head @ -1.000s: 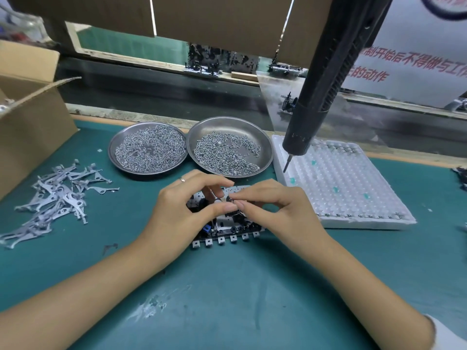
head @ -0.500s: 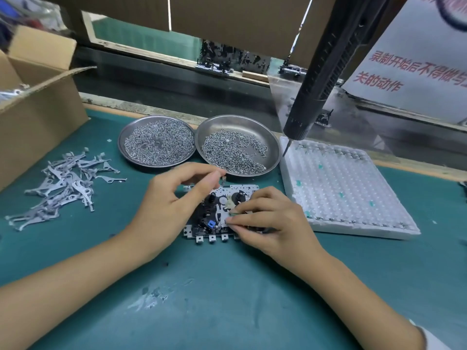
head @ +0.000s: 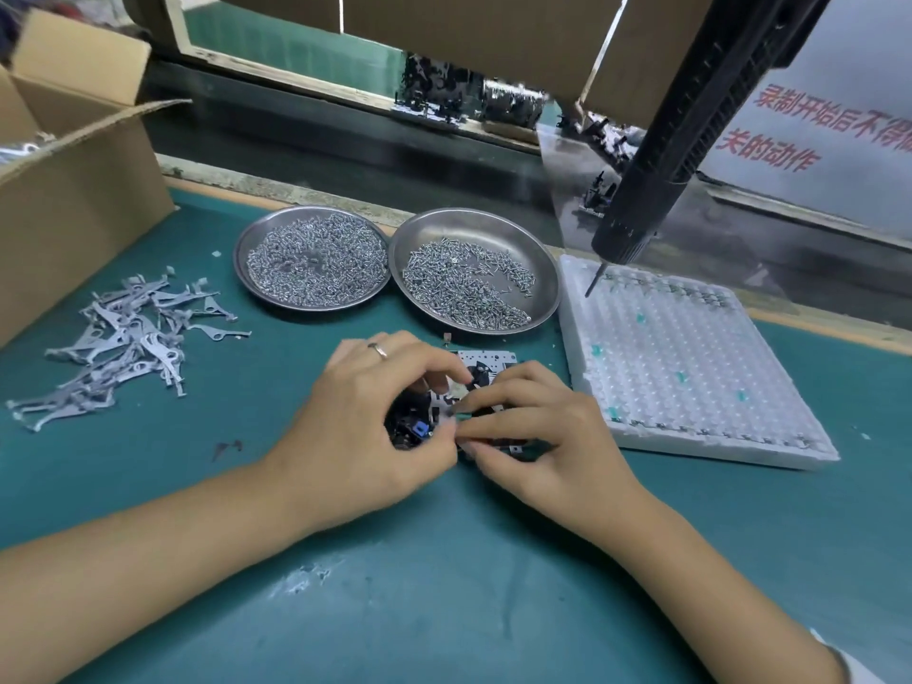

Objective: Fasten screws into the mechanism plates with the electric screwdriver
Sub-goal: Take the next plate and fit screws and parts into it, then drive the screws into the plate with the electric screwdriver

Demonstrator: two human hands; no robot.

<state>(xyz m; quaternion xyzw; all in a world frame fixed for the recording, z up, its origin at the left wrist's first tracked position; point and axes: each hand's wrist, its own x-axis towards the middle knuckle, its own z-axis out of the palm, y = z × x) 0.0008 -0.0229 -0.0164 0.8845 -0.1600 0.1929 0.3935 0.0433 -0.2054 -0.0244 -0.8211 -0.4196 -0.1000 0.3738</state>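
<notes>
A metal mechanism plate [head: 486, 360] with black parts and a small blue piece lies on the green mat, mostly covered by both hands. My left hand [head: 360, 417], a ring on one finger, curls over the plate's left side. My right hand [head: 538, 431] pinches a small part at the plate's middle, its fingertips meeting those of the left hand. The black electric screwdriver [head: 656, 155] hangs above the white tray, bit pointing down, with no hand on it. Two round steel dishes, the left dish [head: 251, 249] and the right dish [head: 545, 283], hold piles of screws behind the plate.
A white foam tray [head: 701, 357] of small cells lies to the right. Several grey metal levers [head: 123, 338] are scattered at the left beside an open cardboard box [head: 74, 204]. A dark conveyor [head: 345, 145] runs behind the mat.
My left hand has come down onto the plate's left side and now meets the right hand's fingertips. The view has shifted slightly.
</notes>
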